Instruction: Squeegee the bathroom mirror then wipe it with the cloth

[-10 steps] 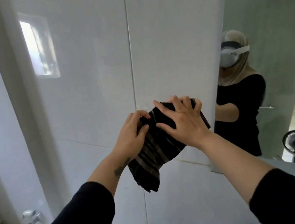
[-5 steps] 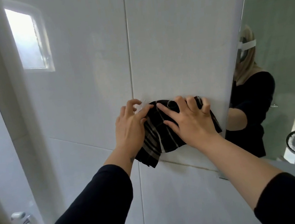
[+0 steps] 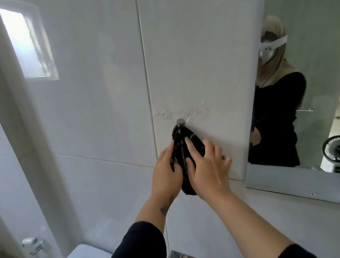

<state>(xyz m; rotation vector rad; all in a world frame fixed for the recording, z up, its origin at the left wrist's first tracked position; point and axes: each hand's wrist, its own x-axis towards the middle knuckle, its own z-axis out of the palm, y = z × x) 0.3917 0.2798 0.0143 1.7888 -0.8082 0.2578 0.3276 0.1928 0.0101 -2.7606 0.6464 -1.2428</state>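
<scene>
Cloth hangs from the wall hook; left hand and right hand loosely clasp it, seemingly finishing; next, let go.

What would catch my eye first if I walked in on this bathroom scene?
Probably the dark striped cloth hanging from a small metal hook on the white tiled wall, with the left hand and right hand on it. At right, the mirror reflects the person.

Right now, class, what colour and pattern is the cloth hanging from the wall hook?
The cloth is black with thin pale stripes, as the head view shows.
</scene>
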